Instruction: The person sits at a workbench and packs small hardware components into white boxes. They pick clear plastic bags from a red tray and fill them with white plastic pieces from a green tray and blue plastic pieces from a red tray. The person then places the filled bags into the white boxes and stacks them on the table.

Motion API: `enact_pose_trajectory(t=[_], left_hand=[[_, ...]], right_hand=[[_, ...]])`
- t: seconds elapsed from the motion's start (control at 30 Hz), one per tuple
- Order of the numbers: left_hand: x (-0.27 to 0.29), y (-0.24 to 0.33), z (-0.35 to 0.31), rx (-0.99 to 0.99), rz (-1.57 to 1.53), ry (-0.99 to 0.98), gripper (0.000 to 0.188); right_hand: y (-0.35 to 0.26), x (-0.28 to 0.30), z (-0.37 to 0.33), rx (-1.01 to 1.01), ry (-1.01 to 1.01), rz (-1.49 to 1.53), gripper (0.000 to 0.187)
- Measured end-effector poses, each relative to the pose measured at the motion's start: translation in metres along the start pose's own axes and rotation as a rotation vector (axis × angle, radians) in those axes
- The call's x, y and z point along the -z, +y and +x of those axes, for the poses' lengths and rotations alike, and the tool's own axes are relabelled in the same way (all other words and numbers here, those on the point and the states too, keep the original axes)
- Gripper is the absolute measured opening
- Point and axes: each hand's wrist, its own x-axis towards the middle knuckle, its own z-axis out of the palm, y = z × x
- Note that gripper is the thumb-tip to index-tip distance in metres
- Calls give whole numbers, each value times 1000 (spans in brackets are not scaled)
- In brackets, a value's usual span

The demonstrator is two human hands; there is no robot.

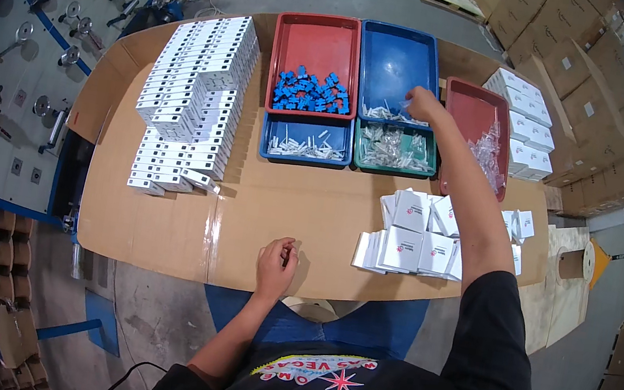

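Note:
My right arm stretches across the cardboard-covered table to the large blue tray. Down at its near end, my right hand has its fingers drawn together over small white parts; what they pinch is too small to make out. My left hand rests near the table's front edge with curled fingers. Something dark shows between its thumb and fingers, but I cannot tell what. To the right of it, small white boxes with red-and-black print stand in rows, partly covered by my right forearm.
A red tray holds blue plastic pieces. Smaller blue and green trays hold small white and clear parts. Another red tray has clear plastic bits. White cartons are stacked left and far right.

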Motion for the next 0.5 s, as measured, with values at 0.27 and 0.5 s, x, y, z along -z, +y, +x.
enact_pose_trajectory(t=[0.27,0.5], left_hand=[[-1,-1,-1,4,13,13,21],[-1,-2,-1,-3,29,20,21]], right_hand=[[-15,26,-16,-9,56,189,22],[-4,27,-17,53,184,88,22]])
